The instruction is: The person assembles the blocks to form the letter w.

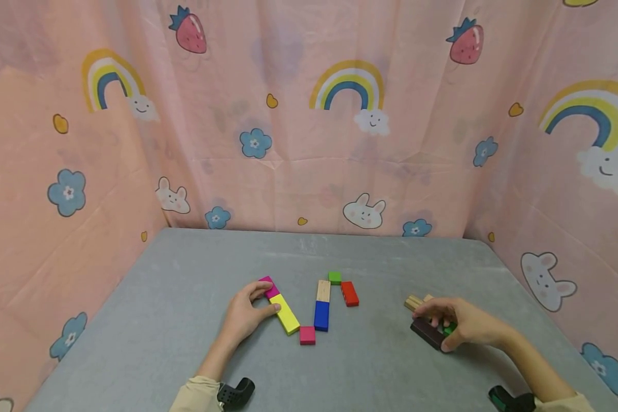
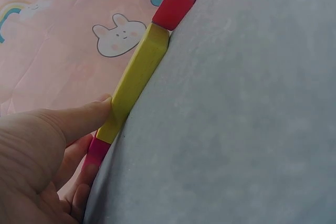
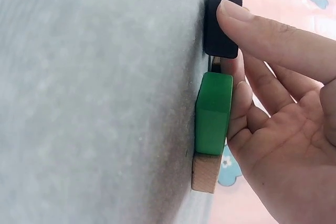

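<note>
In the head view, my left hand [image 1: 247,315] has its fingers bent over a magenta block [image 1: 273,288]. Its thumb touches the side of the yellow block [image 1: 285,316], whose end meets the magenta one. From the left wrist, a red-pink block [image 2: 178,1] shows at the yellow block's far end. Over on the right, my right hand [image 1: 463,323] grips a long dark block [image 1: 426,333] between thumb and fingers. Beside it lie a green block [image 3: 214,114] and a plain wood block [image 3: 206,173], partly covered by the hand in the head view.
Right of the yellow block, a zigzag runs on through a pink block [image 1: 307,335], a blue block [image 1: 321,316], a wood block [image 1: 323,290], a small green block [image 1: 335,278] and a red block [image 1: 349,293]. A patterned pink curtain [image 1: 298,183] surrounds the grey table [image 1: 211,257].
</note>
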{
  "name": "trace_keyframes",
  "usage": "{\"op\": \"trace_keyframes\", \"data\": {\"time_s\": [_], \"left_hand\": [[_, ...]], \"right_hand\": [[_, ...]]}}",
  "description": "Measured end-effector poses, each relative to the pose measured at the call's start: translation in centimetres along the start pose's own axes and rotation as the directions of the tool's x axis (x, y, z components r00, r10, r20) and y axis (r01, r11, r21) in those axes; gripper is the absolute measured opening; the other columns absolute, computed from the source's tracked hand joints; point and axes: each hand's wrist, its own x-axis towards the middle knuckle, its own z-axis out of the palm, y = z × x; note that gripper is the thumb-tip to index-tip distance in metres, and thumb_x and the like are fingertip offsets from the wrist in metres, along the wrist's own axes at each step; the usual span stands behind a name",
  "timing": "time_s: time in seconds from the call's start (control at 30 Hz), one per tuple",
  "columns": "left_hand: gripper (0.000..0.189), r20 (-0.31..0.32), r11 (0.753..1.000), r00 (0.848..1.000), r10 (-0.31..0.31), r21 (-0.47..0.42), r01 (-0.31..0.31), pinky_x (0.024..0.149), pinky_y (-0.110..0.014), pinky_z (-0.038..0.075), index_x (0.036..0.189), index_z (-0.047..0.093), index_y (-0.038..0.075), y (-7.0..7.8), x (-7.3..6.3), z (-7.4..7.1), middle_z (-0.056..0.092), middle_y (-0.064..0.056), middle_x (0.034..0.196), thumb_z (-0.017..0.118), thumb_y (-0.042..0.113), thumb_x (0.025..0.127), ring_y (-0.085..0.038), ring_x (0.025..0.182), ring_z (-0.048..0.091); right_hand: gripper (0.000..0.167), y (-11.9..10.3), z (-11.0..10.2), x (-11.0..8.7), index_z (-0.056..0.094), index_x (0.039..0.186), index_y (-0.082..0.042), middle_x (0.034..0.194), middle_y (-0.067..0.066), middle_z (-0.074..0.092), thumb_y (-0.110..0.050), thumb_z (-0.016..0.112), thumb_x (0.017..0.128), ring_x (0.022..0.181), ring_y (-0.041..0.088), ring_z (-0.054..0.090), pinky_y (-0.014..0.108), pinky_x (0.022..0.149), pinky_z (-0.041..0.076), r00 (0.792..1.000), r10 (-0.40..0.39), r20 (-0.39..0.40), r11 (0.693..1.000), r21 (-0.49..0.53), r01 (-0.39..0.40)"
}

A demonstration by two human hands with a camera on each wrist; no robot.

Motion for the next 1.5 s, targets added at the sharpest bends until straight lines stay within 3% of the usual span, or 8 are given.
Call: {"op": "trace_keyframes", "data": {"time_s": [0.3, 0.57, 0.87, 1.23, 1.5], "left_hand": [[0.048, 0.001, 1.0, 1.0, 0.001, -0.007, -0.001, 0.104, -0.045, 0.039, 0.121, 0.067, 0.01, -0.1, 0.0, 0.0, 0.067, -0.004, 0.121, 0.086, 0.013, 0.077, -0.021, 0.121, 0.056], [0.048, 0.002, 1.0, 1.0, 0.001, -0.015, -0.001, 0.104, -0.045, 0.039, 0.121, 0.067, 0.01, -0.2, 0.0, -0.1, 0.067, -0.004, 0.122, 0.086, 0.012, 0.078, -0.021, 0.121, 0.056], [0.048, -0.001, 1.0, 1.0, -0.003, -0.004, 0.003, 0.104, -0.045, 0.039, 0.121, 0.067, 0.011, -0.1, 0.0, -0.1, 0.067, -0.003, 0.121, 0.086, 0.014, 0.077, -0.021, 0.121, 0.056], [0.046, -0.007, 1.0, 1.0, -0.005, 0.021, 0.005, 0.103, -0.048, 0.039, 0.12, 0.068, 0.011, 0.1, -0.1, 0.0, 0.068, -0.004, 0.119, 0.086, 0.014, 0.078, -0.022, 0.121, 0.056], [0.046, -0.006, 1.0, 1.0, -0.01, 0.011, 0.01, 0.103, -0.047, 0.039, 0.12, 0.068, 0.011, 0.2, 0.0, -0.1, 0.068, -0.003, 0.12, 0.086, 0.014, 0.078, -0.022, 0.12, 0.056]], "right_hand": [[0.069, -0.3, 0.2, 0.1, 0.058, 0.131, -0.003, 0.104, 0.018, 0.058, -0.006, 0.087, 0.069, 0.093, 0.033, 0.054, 0.032, 0.073, 0.046, 1.0, 0.023, -0.008, 1.0, 0.018, -0.023], [0.069, -0.4, 0.3, 0.2, 0.058, 0.131, -0.003, 0.102, 0.018, 0.057, -0.007, 0.088, 0.069, 0.091, 0.034, 0.052, 0.032, 0.067, 0.045, 0.998, 0.044, -0.041, 0.999, 0.028, -0.043], [0.071, -0.5, 0.9, 0.3, 0.055, 0.134, 0.001, 0.115, 0.019, 0.057, -0.007, 0.086, 0.071, 0.091, 0.029, 0.053, 0.031, 0.066, 0.048, 0.996, -0.029, -0.086, 0.999, 0.034, 0.032], [0.072, -2.3, 1.9, 1.3, 0.05, 0.136, 0.006, 0.133, 0.022, 0.054, -0.009, 0.085, 0.075, 0.115, 0.038, 0.054, 0.034, 0.087, 0.052, 0.986, 0.024, -0.163, 0.998, 0.065, -0.014], [0.076, -4.3, 3.3, 2.6, 0.049, 0.136, 0.006, 0.13, 0.021, 0.055, -0.01, 0.088, 0.072, 0.114, 0.036, 0.056, 0.038, 0.09, 0.051, 0.975, 0.043, -0.218, 0.996, 0.088, -0.025]]}}
